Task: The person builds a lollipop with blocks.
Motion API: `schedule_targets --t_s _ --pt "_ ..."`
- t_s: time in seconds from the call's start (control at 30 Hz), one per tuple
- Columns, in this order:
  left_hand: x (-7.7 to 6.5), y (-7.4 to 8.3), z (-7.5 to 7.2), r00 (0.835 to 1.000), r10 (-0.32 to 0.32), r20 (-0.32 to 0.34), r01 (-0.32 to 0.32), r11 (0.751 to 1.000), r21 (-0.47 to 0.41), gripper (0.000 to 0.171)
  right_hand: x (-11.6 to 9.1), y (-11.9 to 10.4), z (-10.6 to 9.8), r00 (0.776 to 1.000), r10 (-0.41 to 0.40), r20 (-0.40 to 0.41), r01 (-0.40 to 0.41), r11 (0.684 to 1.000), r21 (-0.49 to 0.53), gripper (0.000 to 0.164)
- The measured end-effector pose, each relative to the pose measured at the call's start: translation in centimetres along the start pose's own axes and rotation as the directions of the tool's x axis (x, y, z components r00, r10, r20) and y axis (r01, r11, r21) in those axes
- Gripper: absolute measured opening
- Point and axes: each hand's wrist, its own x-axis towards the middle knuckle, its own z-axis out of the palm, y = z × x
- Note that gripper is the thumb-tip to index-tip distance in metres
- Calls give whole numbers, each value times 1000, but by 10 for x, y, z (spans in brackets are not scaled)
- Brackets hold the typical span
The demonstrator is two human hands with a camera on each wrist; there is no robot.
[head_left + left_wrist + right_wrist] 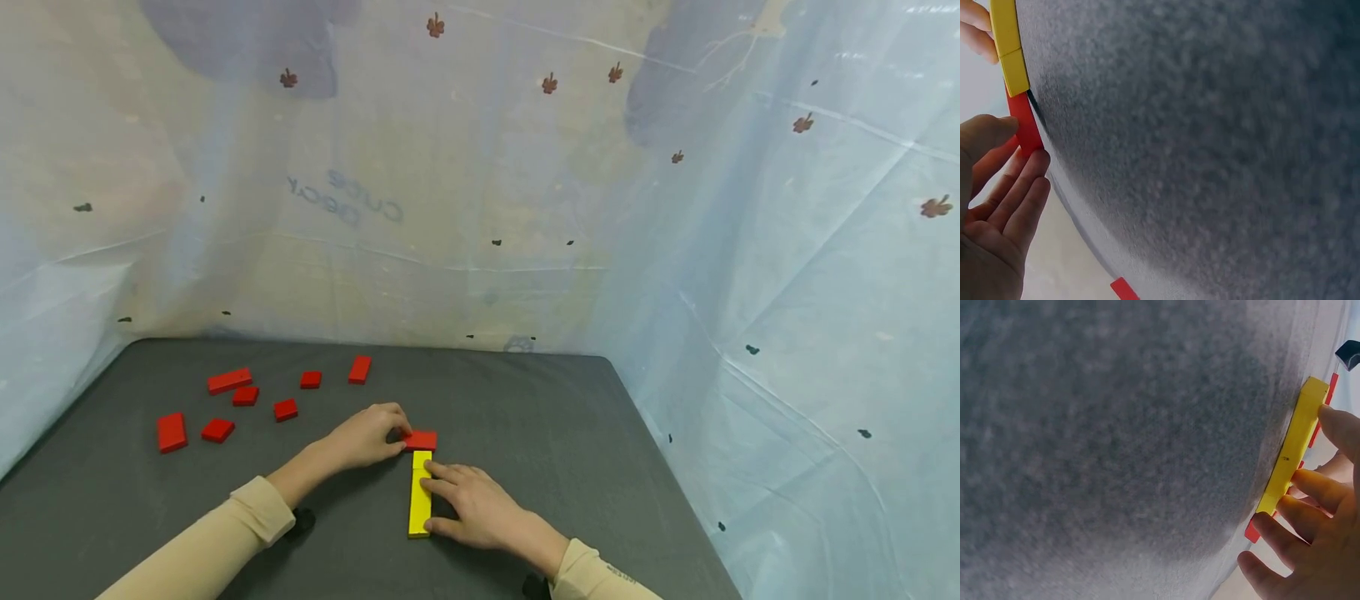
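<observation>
Two yellow blocks [420,504], a short one and a longer one, lie end to end in a line on the dark table. Across their far end lies a red rectangular block [423,440]. My left hand [371,437] pinches the left end of that red block between thumb and fingers, as the left wrist view also shows its red side [1027,122]. My right hand [480,508] lies to the right of the yellow line, fingers spread. Its fingertips and thumb touch the right edge of the yellow pieces [1294,437].
Several loose red blocks lie at the far left, among them a long one [229,381], a square one [218,430] and another rectangular one [360,369]. The dark grey table [562,433] ends at a patterned plastic curtain [450,200] behind and to the right.
</observation>
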Motion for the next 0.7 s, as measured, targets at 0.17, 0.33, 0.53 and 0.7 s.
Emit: schedule_targets --t_s 0.17,0.33,0.53,0.7 --pt "1 1 2 1000 -8 18 8 1000 -7 15 0 -1 0 1000 10 4 -10 1000 -4 58" --pt "-1 0 4 1000 -2 25 2 1000 -15 16 1 0 0 1000 -11 2 11 999 -36 59" --pt "-3 -1 6 1000 -2 24 3 1000 -16 16 1 1 1 1000 -9 0 9 999 -39 59" --pt "-4 -2 7 1000 -11 23 11 1000 -13 15 2 3 2 1000 2 5 -2 1000 -28 60"
